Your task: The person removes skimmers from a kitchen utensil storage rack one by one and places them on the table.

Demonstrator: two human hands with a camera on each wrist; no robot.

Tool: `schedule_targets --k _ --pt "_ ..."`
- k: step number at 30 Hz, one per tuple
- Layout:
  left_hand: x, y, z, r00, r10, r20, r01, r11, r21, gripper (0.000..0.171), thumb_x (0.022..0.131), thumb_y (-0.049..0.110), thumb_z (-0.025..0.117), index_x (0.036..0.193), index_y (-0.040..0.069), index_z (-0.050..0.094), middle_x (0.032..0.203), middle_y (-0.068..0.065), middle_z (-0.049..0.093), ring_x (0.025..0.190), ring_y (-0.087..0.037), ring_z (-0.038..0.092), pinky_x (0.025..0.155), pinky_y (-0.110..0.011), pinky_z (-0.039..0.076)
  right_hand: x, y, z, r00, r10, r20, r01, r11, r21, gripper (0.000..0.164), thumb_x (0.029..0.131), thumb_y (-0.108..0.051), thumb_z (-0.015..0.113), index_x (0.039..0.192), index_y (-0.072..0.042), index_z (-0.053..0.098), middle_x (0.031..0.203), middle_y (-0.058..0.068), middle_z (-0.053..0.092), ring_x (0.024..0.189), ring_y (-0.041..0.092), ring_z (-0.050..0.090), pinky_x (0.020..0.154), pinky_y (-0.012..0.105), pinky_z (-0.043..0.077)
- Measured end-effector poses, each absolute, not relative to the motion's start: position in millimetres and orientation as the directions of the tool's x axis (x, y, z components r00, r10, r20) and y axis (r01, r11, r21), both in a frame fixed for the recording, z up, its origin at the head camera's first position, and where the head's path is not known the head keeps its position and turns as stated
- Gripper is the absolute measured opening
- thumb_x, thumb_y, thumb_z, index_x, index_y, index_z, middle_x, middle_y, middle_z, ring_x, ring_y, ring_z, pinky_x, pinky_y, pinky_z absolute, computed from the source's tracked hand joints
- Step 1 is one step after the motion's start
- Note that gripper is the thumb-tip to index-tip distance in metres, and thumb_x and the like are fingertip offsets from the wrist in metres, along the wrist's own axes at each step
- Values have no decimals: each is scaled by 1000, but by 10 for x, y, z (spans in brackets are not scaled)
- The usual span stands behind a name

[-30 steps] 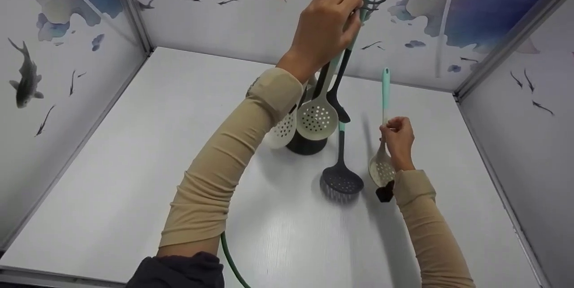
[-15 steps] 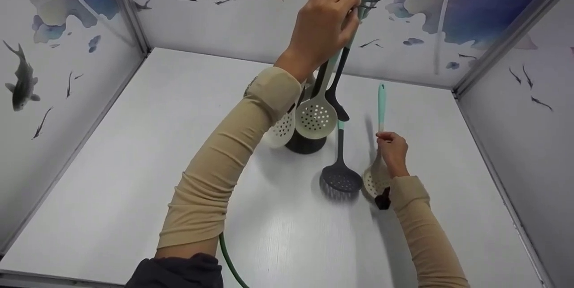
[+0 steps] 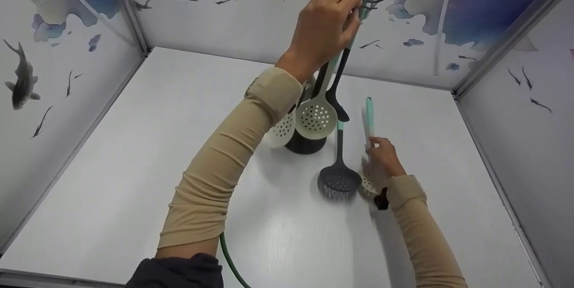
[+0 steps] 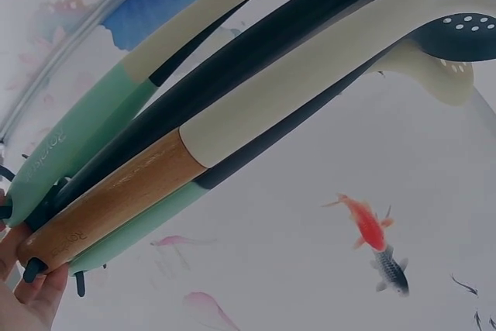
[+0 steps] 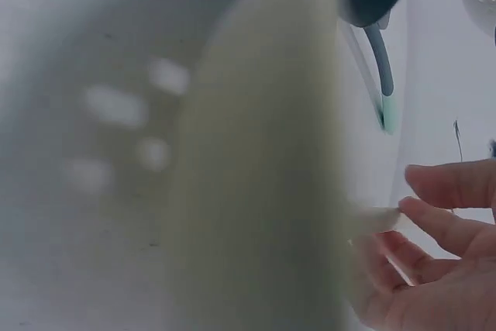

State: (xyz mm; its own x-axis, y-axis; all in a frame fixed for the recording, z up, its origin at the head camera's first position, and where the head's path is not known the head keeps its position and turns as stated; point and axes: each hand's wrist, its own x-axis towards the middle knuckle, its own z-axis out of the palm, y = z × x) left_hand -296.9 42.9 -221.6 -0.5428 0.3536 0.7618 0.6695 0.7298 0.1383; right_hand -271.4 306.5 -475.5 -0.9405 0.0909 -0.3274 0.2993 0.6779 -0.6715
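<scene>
In the head view my left hand holds the top of a utensil stand with a black base, where the hooks are. Several utensils hang around it, including a cream skimmer and a wooden-handled utensil. My right hand pinches the cream shaft of another skimmer, which has a mint handle. Its perforated bowl is low over the table, partly hidden by the hand and wrist. In the right wrist view, that bowl looms large and blurred.
A black skimmer with a mint handle lies on the white table, close left of the cream one. Patterned panels enclose the back and sides. A green cable runs beside the left sleeve.
My right hand has carried the cream skimmer left and nearer to me, bringing it close beside the black skimmer. The left hand stays on the stand.
</scene>
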Motion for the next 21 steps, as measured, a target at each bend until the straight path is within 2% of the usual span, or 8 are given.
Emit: schedule_targets --k 3,6,9,12,14,16,19,21 --pt "-2976 430 -2215 -546 356 758 669 730 138 34 98 25 36 116 10 60 122 -5 58 121 -18 44 103 -15 34 -2711 3048 -4774 -926 54 -373 295 720 -628 50 95 -10 40 141 8 30 142 30 33 130 40 36 107 49 33" --pt "-2979 429 -2216 -544 358 759 670 730 136 34 98 25 36 116 10 60 121 -5 59 121 -18 44 102 -15 35 -2701 3045 -4801 -932 16 -363 240 777 -582 39 99 -14 33 129 8 45 116 27 55 102 33 55 89 41 47" --pt "-2970 428 -2216 -535 355 767 671 730 131 34 97 24 37 116 9 61 120 -5 59 119 -19 45 103 -15 34 -2681 3064 -4801 -942 -20 -335 174 826 -536 33 100 -16 29 107 7 52 91 16 54 82 24 50 72 35 44" --pt "-2961 430 -2213 -533 353 769 670 731 129 34 97 24 37 117 9 61 121 -5 59 120 -19 45 103 -15 34 -2654 3087 -4775 -936 -41 -351 158 839 -520 35 101 -19 26 108 5 51 97 15 50 88 26 47 80 39 43" --pt "-2962 432 -2213 -535 354 767 669 732 128 35 97 25 37 117 9 60 121 -6 59 120 -19 45 103 -15 34 -2634 3092 -4748 -922 -38 -385 182 836 -518 38 100 -19 27 123 4 48 117 22 49 106 32 47 96 46 40" --pt "-2966 430 -2214 -532 357 768 670 733 123 35 97 25 36 116 9 60 120 -5 59 119 -19 45 102 -15 35 -2627 3086 -4716 -911 -46 -409 188 838 -513 42 100 -19 28 130 4 43 128 26 45 117 38 44 104 51 34" --pt "-2973 426 -2217 -525 357 773 670 733 117 34 97 24 35 114 9 61 117 -5 60 118 -19 46 101 -16 37 -2633 3075 -4653 -892 -43 -450 226 820 -525 48 96 -18 38 139 4 33 141 28 33 132 43 31 110 53 25" --pt "-2974 432 -2218 -522 356 775 670 733 115 33 97 24 35 112 9 61 115 -4 60 117 -19 46 100 -16 37 -2640 3080 -4608 -894 -54 -444 222 808 -546 53 94 -19 45 140 5 32 143 29 30 133 44 27 110 53 25"
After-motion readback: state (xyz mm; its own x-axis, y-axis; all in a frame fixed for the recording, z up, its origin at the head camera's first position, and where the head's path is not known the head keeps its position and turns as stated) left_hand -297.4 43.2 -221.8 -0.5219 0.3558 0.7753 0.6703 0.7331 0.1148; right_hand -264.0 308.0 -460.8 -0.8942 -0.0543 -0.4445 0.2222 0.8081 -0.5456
